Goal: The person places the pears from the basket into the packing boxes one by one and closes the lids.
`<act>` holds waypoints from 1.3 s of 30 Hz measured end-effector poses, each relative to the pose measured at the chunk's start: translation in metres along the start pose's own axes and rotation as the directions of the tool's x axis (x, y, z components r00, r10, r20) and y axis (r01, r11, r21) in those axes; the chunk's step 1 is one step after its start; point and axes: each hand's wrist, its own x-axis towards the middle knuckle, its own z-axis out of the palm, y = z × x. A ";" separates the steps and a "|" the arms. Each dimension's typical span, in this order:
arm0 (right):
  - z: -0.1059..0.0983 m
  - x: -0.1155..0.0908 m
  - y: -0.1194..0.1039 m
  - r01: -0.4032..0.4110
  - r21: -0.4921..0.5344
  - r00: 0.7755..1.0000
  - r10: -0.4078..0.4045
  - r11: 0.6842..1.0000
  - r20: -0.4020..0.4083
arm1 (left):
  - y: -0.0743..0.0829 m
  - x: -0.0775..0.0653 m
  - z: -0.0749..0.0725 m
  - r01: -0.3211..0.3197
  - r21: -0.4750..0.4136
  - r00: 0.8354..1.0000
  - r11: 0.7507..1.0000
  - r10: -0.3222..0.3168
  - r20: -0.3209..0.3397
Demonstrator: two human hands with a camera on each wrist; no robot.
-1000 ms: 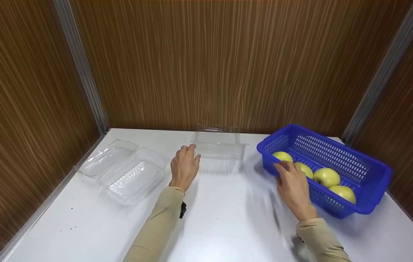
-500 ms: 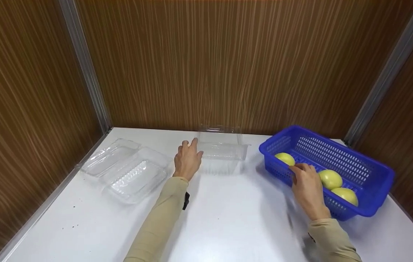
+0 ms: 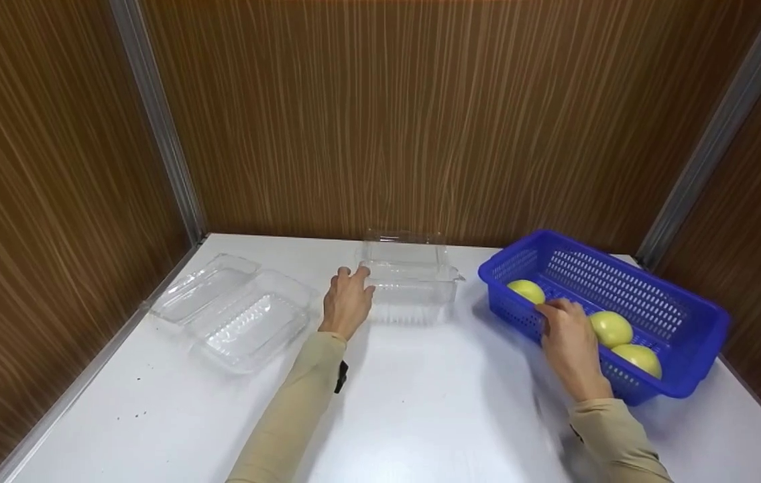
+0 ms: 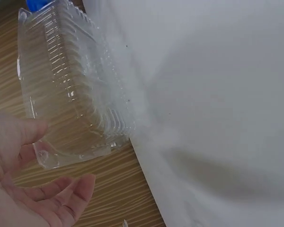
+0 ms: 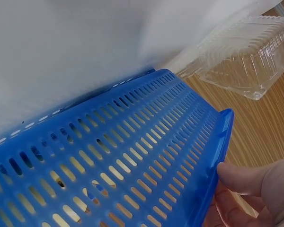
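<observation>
In the head view my left hand (image 3: 346,302) is at the left corner of a clear plastic clamshell container (image 3: 414,290), its lid raised at the back. The left wrist view shows the thumb on the container's rim (image 4: 31,106) and a finger behind it, pinching the corner; the other fingers stay apart. My right hand (image 3: 571,345) holds the front rim of a blue slotted basket (image 3: 517,316), thumb outside and fingers curled over inside. Yellow-green apples (image 3: 611,329) lie in the basket. The right fingertips are hidden; I cannot tell whether they touch an apple.
Another clear clamshell container (image 3: 249,329) lies open at the left of the white table (image 3: 414,416). Wood-grain panels (image 3: 387,121) close off the back and both sides. Small dark specks (image 3: 139,414) dot the table at the front left.
My right hand has moved right along the basket's front rim and now covers one apple. My left hand has moved slightly to the container's corner, and the container has shifted a little.
</observation>
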 end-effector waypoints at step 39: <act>-0.020 0.005 0.018 0.045 0.080 0.993 -0.053 0.996 0.105 | -0.011 -0.060 -0.020 -0.117 -0.195 0.930 0.974 0.176 0.322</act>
